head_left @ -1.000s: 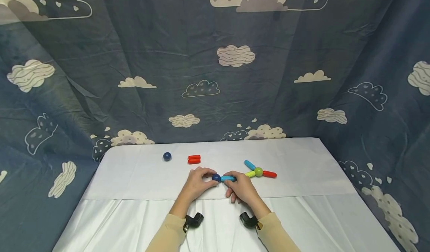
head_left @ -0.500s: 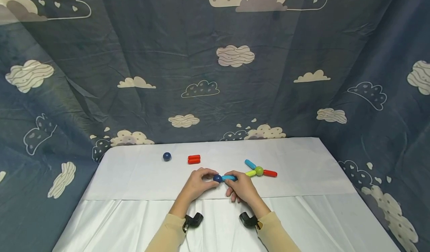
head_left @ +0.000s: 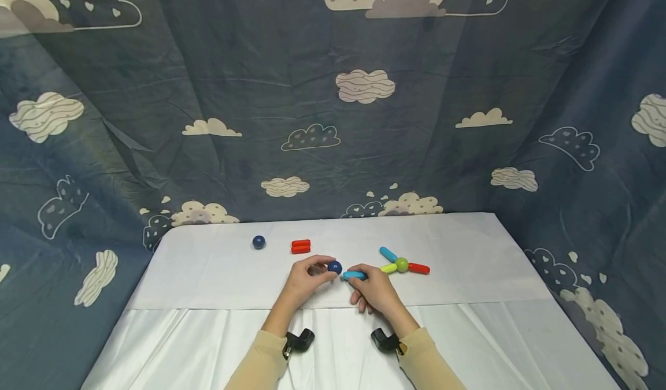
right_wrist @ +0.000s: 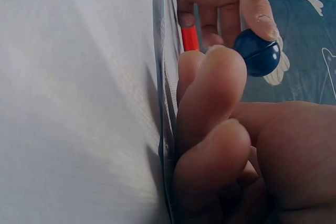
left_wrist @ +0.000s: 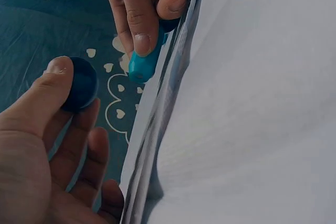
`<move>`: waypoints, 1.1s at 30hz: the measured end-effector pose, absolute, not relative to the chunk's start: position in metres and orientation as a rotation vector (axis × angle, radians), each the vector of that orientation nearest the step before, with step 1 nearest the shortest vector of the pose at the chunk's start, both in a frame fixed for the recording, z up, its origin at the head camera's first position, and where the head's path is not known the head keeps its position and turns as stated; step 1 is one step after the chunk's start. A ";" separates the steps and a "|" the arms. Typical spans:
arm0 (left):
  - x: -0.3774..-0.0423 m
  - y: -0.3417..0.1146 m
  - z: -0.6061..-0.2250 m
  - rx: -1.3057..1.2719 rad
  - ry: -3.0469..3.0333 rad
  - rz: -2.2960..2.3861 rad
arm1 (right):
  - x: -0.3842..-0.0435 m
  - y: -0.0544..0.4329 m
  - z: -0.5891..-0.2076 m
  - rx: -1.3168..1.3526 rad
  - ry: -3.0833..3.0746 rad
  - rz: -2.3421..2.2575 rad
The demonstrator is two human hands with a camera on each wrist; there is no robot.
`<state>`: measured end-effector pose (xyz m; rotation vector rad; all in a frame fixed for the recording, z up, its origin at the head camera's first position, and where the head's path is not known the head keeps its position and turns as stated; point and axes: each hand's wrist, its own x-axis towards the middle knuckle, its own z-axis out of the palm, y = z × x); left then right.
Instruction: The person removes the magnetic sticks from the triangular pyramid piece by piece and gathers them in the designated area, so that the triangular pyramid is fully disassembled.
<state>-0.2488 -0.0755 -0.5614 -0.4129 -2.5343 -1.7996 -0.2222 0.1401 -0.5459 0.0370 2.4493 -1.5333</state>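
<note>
My left hand (head_left: 303, 280) pinches a dark blue ball (head_left: 335, 267) between thumb and fingertips. My right hand (head_left: 376, 289) pinches a light blue rod (head_left: 354, 275) from a magnetic building set. In the left wrist view the free end of the rod (left_wrist: 140, 69) points toward the ball (left_wrist: 84, 85), with a gap between them. Something dark blue and rounded (left_wrist: 169, 24) shows at the rod's other end, mostly hidden by the right hand. The right wrist view shows a seam round the ball (right_wrist: 257, 52); there the right fingers hide the rod.
Behind the right hand lies a joined piece: a green ball (head_left: 401, 264) with a light blue rod (head_left: 387, 255), a yellow-green rod (head_left: 388, 268) and a red rod (head_left: 418, 268). Two red rods (head_left: 300, 247) and another dark blue ball (head_left: 258, 242) lie farther back on the white-covered table (head_left: 208, 280).
Earlier the ball in my left hand met the end of the light blue rod. Now it has come away, slightly up and left. The right hand has stayed nearly still.
</note>
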 end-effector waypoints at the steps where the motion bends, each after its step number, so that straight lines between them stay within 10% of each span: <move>1: -0.249 -0.076 -0.560 -0.406 -2.513 -1.807 | -0.222 0.140 -0.546 0.039 2.446 -1.534; 33: -0.279 -0.209 -0.554 0.343 -2.090 -1.603 | -0.223 0.142 -0.547 -0.016 2.431 -1.571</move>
